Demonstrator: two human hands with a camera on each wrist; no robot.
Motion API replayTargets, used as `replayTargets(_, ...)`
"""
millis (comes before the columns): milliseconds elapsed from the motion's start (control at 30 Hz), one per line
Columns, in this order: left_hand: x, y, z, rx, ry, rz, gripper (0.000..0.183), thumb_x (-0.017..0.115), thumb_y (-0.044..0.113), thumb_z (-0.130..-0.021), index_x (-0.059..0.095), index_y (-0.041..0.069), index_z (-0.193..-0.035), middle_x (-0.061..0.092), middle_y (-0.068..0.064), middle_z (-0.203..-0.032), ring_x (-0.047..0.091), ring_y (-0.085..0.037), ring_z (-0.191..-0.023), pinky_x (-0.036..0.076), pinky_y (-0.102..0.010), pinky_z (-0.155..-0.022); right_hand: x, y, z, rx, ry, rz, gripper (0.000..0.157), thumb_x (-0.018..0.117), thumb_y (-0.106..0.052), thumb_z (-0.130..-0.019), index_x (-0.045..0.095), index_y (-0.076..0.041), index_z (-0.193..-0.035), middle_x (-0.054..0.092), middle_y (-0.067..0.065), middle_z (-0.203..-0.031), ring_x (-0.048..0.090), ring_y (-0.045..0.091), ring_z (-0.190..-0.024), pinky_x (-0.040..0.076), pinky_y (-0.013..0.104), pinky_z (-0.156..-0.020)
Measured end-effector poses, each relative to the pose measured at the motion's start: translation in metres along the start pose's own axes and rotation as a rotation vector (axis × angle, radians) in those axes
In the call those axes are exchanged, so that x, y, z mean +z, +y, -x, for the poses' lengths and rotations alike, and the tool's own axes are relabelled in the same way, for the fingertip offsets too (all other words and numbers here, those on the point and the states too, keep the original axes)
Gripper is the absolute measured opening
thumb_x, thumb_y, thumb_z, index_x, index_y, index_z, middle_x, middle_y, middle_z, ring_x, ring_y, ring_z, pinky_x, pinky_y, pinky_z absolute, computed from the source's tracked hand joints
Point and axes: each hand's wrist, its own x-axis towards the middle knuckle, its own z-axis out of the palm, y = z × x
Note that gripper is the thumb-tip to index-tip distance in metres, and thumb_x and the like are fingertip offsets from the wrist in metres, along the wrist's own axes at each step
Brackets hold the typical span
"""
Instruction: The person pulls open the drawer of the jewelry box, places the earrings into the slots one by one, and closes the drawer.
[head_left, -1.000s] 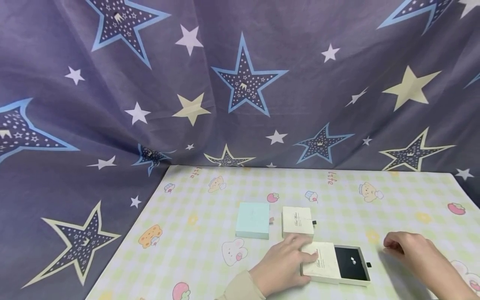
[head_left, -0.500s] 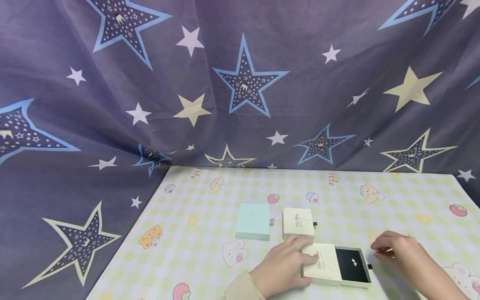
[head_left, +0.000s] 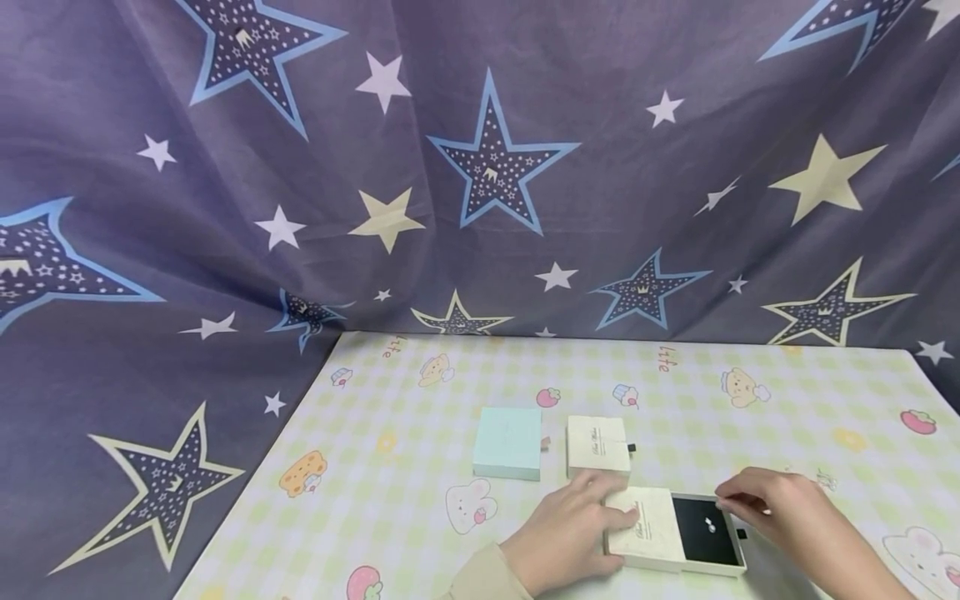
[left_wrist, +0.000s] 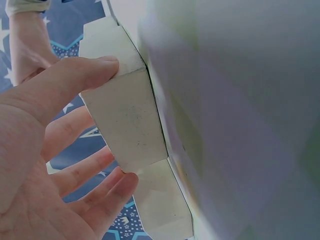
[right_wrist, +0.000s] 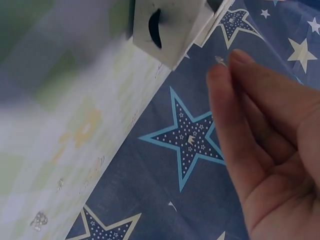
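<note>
My left hand (head_left: pixel 566 527) holds a cream jewelry box (head_left: pixel 643 527), one finger on its lid. In the left wrist view its thumb (left_wrist: pixel 97 72) presses the box's side. The drawer (head_left: pixel 727 569) is slid out to the right and shows a black pad (head_left: pixel 697 542) bearing a small silver earring (head_left: pixel 710 525). Over the drawer's far right corner is my right hand (head_left: pixel 772 500). In the right wrist view, its thumb and finger pinch a tiny silver earring (right_wrist: pixel 219 59), mostly hidden by the fingertips.
Behind the held box stands a second cream box (head_left: pixel 597 444) with a black tab. A pale blue box (head_left: pixel 507 443) lies left of it. Small silver jewelry pieces (head_left: pixel 827 479) lie on the checked tablecloth (head_left: pixel 420 533), right of the drawer. A star-patterned curtain (head_left: pixel 337 150) borders the table.
My right hand has moved left from beside the box to over the drawer's right edge, uncovering the silver pieces on the cloth. My left hand stays on the box.
</note>
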Motion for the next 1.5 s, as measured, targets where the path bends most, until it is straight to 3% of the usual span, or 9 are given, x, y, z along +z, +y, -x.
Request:
replayTargets(67,0.000,0.000,0.000,-0.002,-0.002,-0.005,0.051,0.079,0.044,-0.080,0.068,0.029,-0.127,0.049,0.001,-0.147,0.044,-0.012,-0.130,0.048,-0.020,-0.096,0.002,-0.003,-0.001,0.006,-0.015,-0.001,0.028,0.087,-0.001,-0.065,0.073,-0.023,-0.075,0.064,-0.020,-0.073,0.052,-0.013,-0.064,0.042,0.008,-0.055)
replayTargets(300,0.001,0.000,-0.001,-0.005,-0.005,-0.009,0.051,0.079,0.045,-0.080,0.069,0.029,-0.127,0.049,0.001,-0.146,0.045,-0.012,-0.130,0.048,-0.020,-0.096,0.007,-0.010,-0.005,0.067,-0.195,-0.080,0.014,0.082,-0.007,-0.074,0.076,-0.019,-0.079,0.066,-0.017,-0.074,0.057,-0.009,-0.063,0.050,0.017,-0.054)
replayTargets(667,0.001,0.000,-0.001,-0.004,-0.008,-0.005,0.051,0.079,0.045,-0.080,0.068,0.029,-0.128,0.050,0.002,-0.146,0.045,-0.011,-0.130,0.048,-0.020,-0.096,0.019,-0.010,-0.007,0.103,-0.307,-0.191,0.009,0.081,-0.009,-0.077,0.077,-0.016,-0.081,0.071,-0.009,-0.077,0.062,-0.004,-0.066,0.052,0.019,-0.057)
replayTargets(867,0.001,0.000,-0.001,-0.001,-0.005,-0.009,0.051,0.079,0.045,-0.080,0.068,0.029,-0.128,0.050,0.001,-0.146,0.045,-0.011,-0.130,0.047,-0.020,-0.096,0.025,-0.010,-0.006,0.114,-0.333,-0.231,0.010,0.081,-0.008,-0.077,0.076,-0.015,-0.083,0.072,-0.005,-0.078,0.063,-0.003,-0.066,0.053,0.018,-0.057)
replayTargets(1100,0.001,0.000,0.000,0.000,-0.004,-0.005,0.051,0.079,0.044,-0.081,0.068,0.028,-0.128,0.050,0.000,-0.146,0.045,-0.012,-0.130,0.048,-0.021,-0.097,0.028,-0.012,-0.007,0.167,-0.354,-0.259,0.011,0.080,-0.010,-0.078,0.076,-0.020,-0.082,0.071,-0.011,-0.079,0.060,-0.006,-0.066,0.052,0.019,-0.057)
replayTargets(1500,0.000,-0.001,0.000,-0.005,-0.012,0.002,0.051,0.078,0.044,-0.081,0.067,0.030,-0.128,0.049,0.002,-0.147,0.045,-0.011,-0.130,0.048,-0.021,-0.095,0.033,-0.011,-0.007,0.161,-0.361,-0.257,0.011,0.079,-0.012,-0.079,0.077,-0.021,-0.085,0.059,-0.019,-0.077,0.050,-0.007,-0.063,0.047,0.019,-0.055)
